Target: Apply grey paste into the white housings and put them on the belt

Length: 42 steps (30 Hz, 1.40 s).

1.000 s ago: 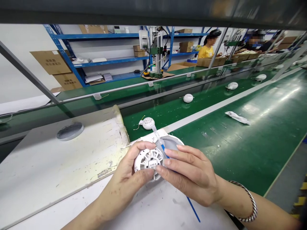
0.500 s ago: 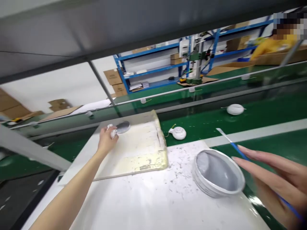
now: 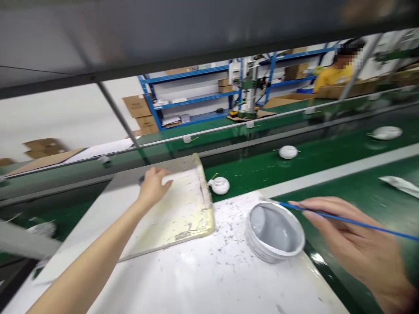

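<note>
My left hand point(image 3: 154, 186) is over the far part of a cream-coated board point(image 3: 183, 205), its fingers curled down; what they hold, if anything, is hidden. A dark round thing point(image 3: 141, 179) shows partly behind that hand. In my right hand point(image 3: 347, 231) is a thin blue stick point(image 3: 347, 219), pinched between thumb and fingers. Its pale tip lies over the far rim of a white tub point(image 3: 266, 253) of grey paste point(image 3: 278, 231). A round white part point(image 3: 220, 186) with a short yellow wire rests just right of the board.
Grey specks dot the white work surface point(image 3: 196, 270). Beyond it, a green conveyor point(image 3: 255, 172) carries more white parts point(image 3: 288, 152). A metal shelf point(image 3: 163, 30) hangs overhead, and a slanting post point(image 3: 29, 240) stands at left. A person in yellow point(image 3: 332, 76) is at the far right.
The view has shifted right. The white part seen in my left hand is now hidden from view. My right hand has turned the stick flatter, its tip now at the tub's rim.
</note>
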Motion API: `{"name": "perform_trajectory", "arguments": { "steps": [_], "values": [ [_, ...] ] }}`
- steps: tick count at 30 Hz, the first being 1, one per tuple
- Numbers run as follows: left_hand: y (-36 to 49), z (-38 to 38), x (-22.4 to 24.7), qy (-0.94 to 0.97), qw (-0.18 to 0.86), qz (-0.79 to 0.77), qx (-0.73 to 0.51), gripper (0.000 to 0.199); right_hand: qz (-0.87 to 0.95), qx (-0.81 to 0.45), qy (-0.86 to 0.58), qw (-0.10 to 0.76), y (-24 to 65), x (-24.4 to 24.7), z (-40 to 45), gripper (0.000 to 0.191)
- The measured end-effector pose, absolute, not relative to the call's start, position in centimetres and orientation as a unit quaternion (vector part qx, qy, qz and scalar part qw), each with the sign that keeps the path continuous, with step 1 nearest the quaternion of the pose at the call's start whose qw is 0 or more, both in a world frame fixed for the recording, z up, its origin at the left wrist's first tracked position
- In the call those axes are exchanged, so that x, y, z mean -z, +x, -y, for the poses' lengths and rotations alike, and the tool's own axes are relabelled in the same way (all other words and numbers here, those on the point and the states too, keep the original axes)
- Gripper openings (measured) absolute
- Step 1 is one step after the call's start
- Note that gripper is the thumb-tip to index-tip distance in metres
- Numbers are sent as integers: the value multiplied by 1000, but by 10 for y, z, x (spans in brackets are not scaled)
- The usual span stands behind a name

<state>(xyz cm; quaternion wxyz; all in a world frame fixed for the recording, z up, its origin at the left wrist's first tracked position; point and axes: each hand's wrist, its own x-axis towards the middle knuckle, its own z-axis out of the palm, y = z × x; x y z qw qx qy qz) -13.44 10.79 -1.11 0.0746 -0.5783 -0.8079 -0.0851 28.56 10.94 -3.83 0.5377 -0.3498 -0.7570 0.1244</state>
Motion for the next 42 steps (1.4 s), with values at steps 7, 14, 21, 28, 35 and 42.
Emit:
{"name": "perform_trajectory", "arguments": {
  "steps": [7,14,21,28,35,42],
  "values": [
    [28,-155,27,-767,-22,640,41,30,744,-235,-342,524,283,35,-113,8],
    [4,-191,46,-656,-124,735,119,32,781,-207,-271,524,282,34,-111,19],
    [-14,-174,31,-483,-354,654,462,67,791,-202,-239,527,272,39,-113,20],
    [-17,-129,5,-258,-553,481,630,33,728,-310,-294,536,264,43,-113,8],
    [-15,-108,2,-137,-617,351,690,33,536,-527,-355,556,265,46,-124,21],
    [-10,-94,-4,-265,-624,396,619,79,383,-631,-384,555,270,41,-137,37]
  ]
}}
